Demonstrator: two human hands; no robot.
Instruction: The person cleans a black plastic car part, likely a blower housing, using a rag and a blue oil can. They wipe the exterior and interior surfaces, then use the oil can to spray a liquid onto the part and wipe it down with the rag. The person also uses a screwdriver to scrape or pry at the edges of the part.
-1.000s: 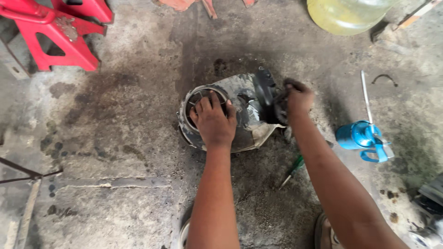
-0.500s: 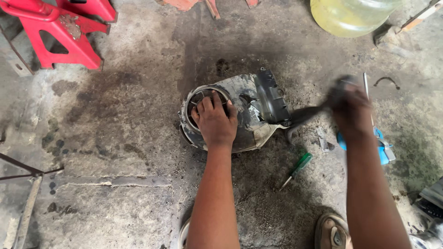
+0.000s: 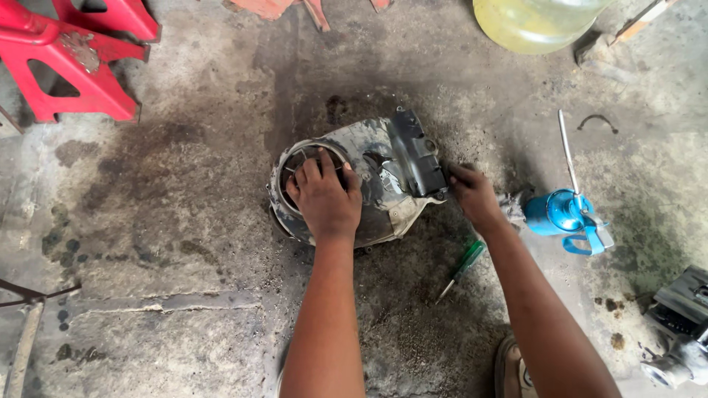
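- On the stained concrete floor [image 3: 169,243], dead centre, sits the engine cover [image 3: 369,184]; I crouch over it.
- My left hand [image 3: 324,199] lies flat and spread over the round grille opening [image 3: 295,158], pressing down, gripping nothing.
- My right hand [image 3: 476,195] sits at the cover's right edge, just beside the black block [image 3: 417,151]; fingers look curled, but I can't tell whether they hold anything.
- Risk: cover rests on gritty floor with only my palm pinning it, so a hard pull on the right edge could make it skid or flip.
- Risk: blue oil can [image 3: 560,214] stands just beside my right wrist, long spout up; an elbow swing could knock it over.
- Risk: green screwdriver [image 3: 461,269] lies loose under my right forearm, easy to kick away.
- Cover look: grey metal, greasy, dust-caked, rounded on the left, flatter on the right, pale scuffed rim along the bottom.
- Red stand [image 3: 81,66] top left and yellowish jug [image 3: 531,22] top right, well apart.
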